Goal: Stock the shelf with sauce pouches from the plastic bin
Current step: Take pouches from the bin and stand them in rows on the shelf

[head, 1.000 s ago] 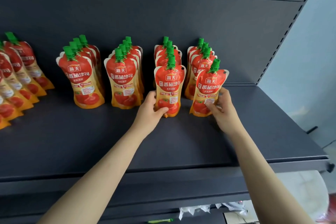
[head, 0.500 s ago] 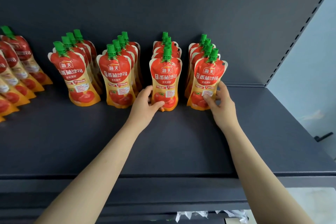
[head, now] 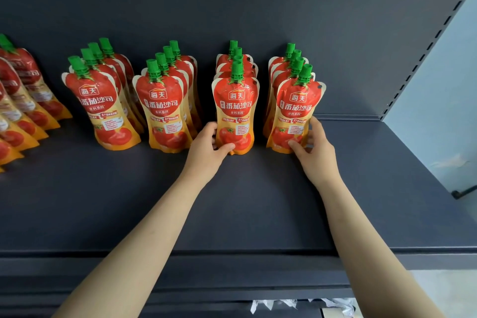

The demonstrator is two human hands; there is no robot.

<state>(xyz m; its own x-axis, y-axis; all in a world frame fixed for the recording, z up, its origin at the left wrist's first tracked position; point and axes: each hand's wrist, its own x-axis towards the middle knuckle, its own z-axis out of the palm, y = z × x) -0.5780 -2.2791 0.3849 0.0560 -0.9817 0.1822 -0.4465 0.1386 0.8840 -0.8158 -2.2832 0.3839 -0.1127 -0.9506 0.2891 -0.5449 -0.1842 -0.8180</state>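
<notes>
The left hand (head: 206,153) pinched the third-row front pouch (head: 236,111) low down, thumb across its face, fingers (head: 211,127) at its left edge. The right hand (head: 315,155) gripped the rightmost front pouch (head: 294,113) likewise at its right edge. Both tomato sauce pouches stood upright on the dark shelf (head: 258,204).
</notes>
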